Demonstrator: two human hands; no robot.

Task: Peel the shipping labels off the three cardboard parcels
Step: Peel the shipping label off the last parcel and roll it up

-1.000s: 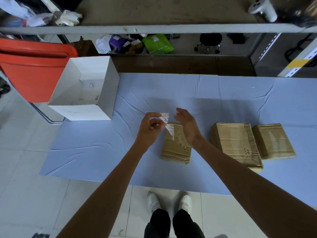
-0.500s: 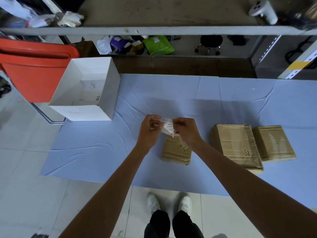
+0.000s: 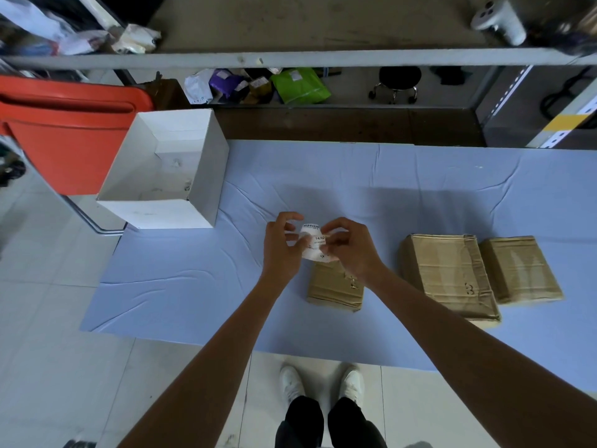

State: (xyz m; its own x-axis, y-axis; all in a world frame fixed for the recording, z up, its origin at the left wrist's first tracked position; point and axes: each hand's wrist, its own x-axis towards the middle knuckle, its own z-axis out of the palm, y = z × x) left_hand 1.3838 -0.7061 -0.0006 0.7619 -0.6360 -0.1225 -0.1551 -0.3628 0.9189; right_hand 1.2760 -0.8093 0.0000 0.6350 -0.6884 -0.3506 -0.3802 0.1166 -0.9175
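Note:
Three brown cardboard parcels lie on the blue cloth: a small parcel under my hands, a larger parcel to its right and a third parcel at the far right. A white shipping label with black print is off the small parcel and curled in the air above its far end. My left hand pinches the label's left side. My right hand pinches its right side. No label shows on the tops of the two right parcels.
An open white box stands at the cloth's back left corner, beside an orange bin. A grey shelf rail runs across the back, with bags and a stool beyond. The near cloth edge hangs above my shoes.
My right hand has come off the small parcel and taken hold of the label's right side. Both hands now hold the label together, lifted slightly and curled between them.

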